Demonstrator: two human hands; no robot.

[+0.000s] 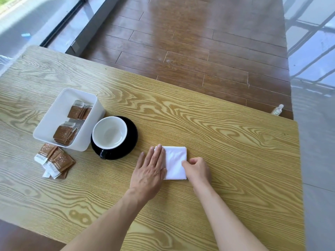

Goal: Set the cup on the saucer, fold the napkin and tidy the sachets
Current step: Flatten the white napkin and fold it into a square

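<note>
A white napkin [175, 162] lies folded into a small square on the wooden table [217, 142]. My left hand [149, 172] rests flat on the napkin's left edge, fingers together. My right hand [197, 169] pinches the napkin's right edge near the middle. Left of the napkin, a black cup with a white inside [109, 132] stands on a black saucer [131, 134], its handle toward me. A white bin [54, 115] holds two bunches of brown sachets [72, 124]. Several more brown sachets [54, 161] lie loose on the table in front of the bin.
The table's far edge runs diagonally, with dark wooden floor [199, 42] beyond it. A small clear bottle [277, 109] stands on the floor past the far right corner. Glass walls lie to the left and right.
</note>
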